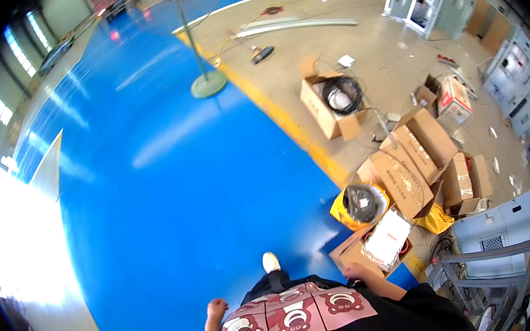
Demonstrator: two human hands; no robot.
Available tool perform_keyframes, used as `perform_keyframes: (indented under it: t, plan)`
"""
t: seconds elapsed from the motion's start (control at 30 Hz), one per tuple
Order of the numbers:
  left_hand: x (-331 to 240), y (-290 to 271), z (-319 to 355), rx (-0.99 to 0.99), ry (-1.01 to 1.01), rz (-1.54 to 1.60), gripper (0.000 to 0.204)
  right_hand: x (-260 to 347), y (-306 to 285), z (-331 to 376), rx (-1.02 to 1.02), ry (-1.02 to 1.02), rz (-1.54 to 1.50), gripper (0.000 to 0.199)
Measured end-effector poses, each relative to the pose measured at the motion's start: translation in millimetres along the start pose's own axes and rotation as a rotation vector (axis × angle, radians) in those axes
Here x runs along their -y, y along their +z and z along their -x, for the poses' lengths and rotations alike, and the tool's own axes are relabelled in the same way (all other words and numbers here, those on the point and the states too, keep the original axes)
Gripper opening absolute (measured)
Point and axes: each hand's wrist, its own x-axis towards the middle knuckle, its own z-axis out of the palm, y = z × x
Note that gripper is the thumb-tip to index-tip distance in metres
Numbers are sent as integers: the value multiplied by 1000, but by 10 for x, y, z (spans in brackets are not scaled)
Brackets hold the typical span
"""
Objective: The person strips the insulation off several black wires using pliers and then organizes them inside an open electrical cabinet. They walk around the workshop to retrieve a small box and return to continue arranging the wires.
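— Where's the box?
— The open box (353,251) lies on the floor (169,175) just ahead of you, a wrapped white pack (388,240) inside it. Your right hand (354,272) rests on its near edge; I cannot tell whether it grips.

— And your left hand?
— Your left hand (216,309) hangs loosely curled at your side, holding nothing.

— Around it?
— A yellow bag (358,205) sits just beyond, more cartons (407,163) behind that.

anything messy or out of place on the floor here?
Yes. Open cardboard boxes lie jumbled at odd angles on the concrete right of the yellow line, flaps splayed. One open box holds a loose black cable coil. The right hand touches the nearest box; the left hand hangs free.
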Motion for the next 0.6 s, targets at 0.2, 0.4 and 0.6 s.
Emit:
perform_keyframes:
  t: [0.2,0.4,0.6]
  plan:
    - [-2218,-226,-2080,20,383,-456,23,1219,-1049,-472,-324,33,-791,22]
    - [-4772,464,-3281,158,603,-415,23,994,-1525,-1410,-241,248,-333,27]
    - [-5901,719,-4132,335,546,-468,24,1194,-3120,-2760,-299,166,-47,30]
